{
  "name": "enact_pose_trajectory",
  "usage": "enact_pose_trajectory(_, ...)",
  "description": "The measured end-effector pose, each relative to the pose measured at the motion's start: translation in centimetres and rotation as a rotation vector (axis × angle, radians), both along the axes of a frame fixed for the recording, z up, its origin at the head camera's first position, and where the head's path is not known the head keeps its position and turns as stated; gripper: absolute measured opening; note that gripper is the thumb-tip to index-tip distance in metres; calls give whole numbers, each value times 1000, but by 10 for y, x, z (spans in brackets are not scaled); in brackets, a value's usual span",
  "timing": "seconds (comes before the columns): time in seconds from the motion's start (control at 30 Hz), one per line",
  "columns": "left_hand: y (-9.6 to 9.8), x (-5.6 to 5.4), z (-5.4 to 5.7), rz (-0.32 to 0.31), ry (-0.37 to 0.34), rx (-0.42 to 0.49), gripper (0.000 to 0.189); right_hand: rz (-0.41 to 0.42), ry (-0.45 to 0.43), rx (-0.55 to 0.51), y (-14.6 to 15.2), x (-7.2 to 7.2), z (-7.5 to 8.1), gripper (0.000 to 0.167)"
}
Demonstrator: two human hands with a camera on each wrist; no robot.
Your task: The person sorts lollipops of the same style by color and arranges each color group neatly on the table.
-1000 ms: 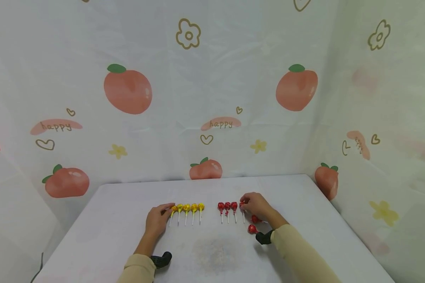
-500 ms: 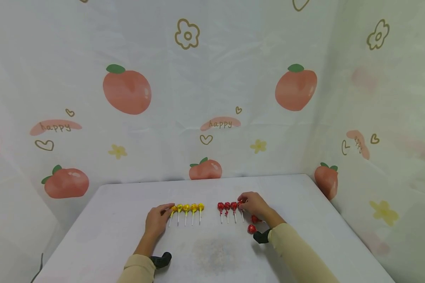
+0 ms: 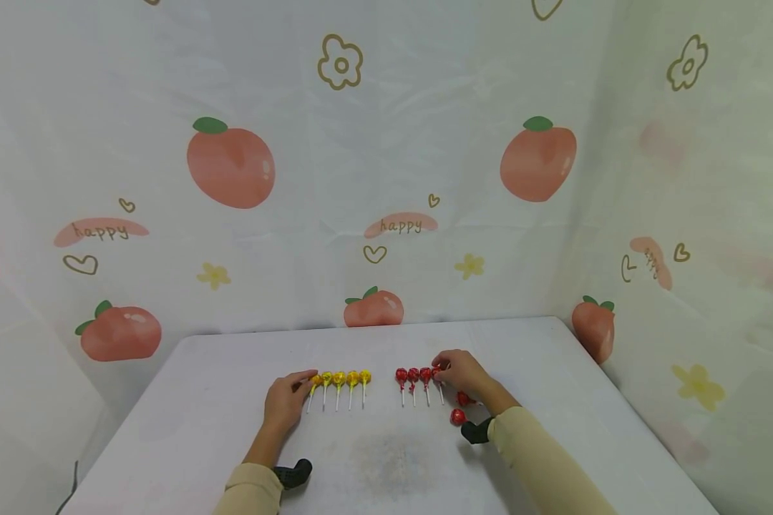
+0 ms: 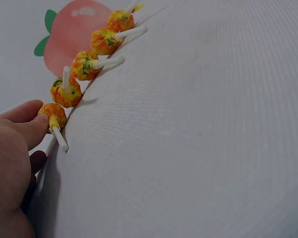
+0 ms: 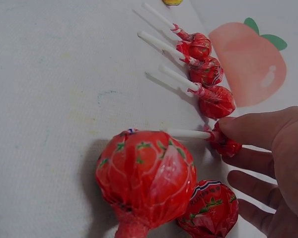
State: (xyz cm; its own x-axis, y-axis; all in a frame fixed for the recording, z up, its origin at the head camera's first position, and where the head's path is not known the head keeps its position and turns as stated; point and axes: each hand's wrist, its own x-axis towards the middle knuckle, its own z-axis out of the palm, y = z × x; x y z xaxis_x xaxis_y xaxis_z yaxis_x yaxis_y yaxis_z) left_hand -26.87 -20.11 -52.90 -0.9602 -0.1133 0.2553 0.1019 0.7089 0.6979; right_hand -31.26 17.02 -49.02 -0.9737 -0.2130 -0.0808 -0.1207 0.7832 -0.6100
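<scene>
A row of several yellow lollipops (image 3: pixel 339 379) lies on the table, sticks toward the person. At its left end my left hand (image 3: pixel 285 402) pinches the outermost yellow lollipop (image 4: pixel 53 117) by its wrapped head, between thumb and forefinger. To the right lies a row of red lollipops (image 3: pixel 414 375). My right hand (image 3: pixel 464 373) pinches the head of the red lollipop (image 5: pixel 224 140) at that row's right end. Two more red lollipops lie apart, under and beside the right wrist: a near one (image 3: pixel 458 416) and another (image 5: pixel 210 210) partly hidden behind it in the right wrist view.
The white table (image 3: pixel 386 458) has a greyish smudge near its front middle. A patterned cloth wall (image 3: pixel 386 179) rises behind it and along the right side. Black wrist mounts (image 3: pixel 294 473) sit at both cuffs.
My right hand has shifted slightly left, bringing its red lollipop closer to the others in the row. The left hand and the yellow lollipops have stayed in place.
</scene>
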Motion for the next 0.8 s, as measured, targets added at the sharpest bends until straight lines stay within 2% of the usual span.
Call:
enact_pose_trajectory(0.13,0,0,0,2,1,1,25,0,4,-3,0,1,1,21)
enact_pose_trajectory(0.5,1,1,0,1,24,-3,24,-70,18,-28,8,7,1,27)
enact_pose_trajectory(0.8,1,2,1,1,26,4,24,-60,47,-7,23,19,-2,20)
